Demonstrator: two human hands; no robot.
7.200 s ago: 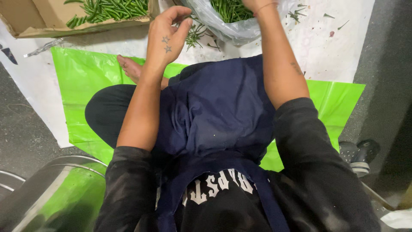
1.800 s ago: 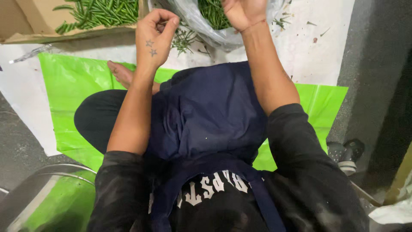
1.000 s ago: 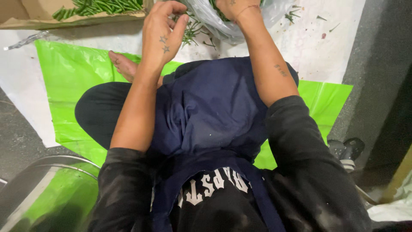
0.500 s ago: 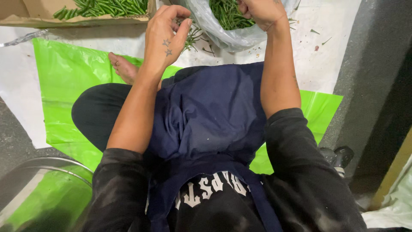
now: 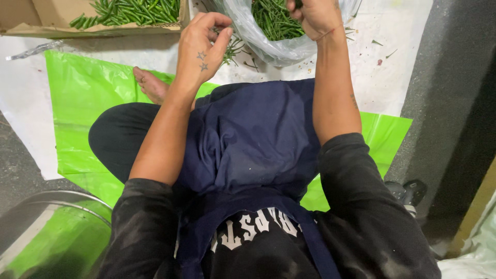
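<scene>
My right hand [image 5: 318,18] clenches the rim of a thin, crinkled clear plastic bag [image 5: 268,44] of slender green chillies [image 5: 274,20]. My left hand [image 5: 199,49] curls, fingertips pinched; what it grips, I cannot tell

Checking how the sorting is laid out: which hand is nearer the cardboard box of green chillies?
Left. The left hand hovers just right of the cardboard box; the right hand is farther right, at the clear plastic bag.
</scene>
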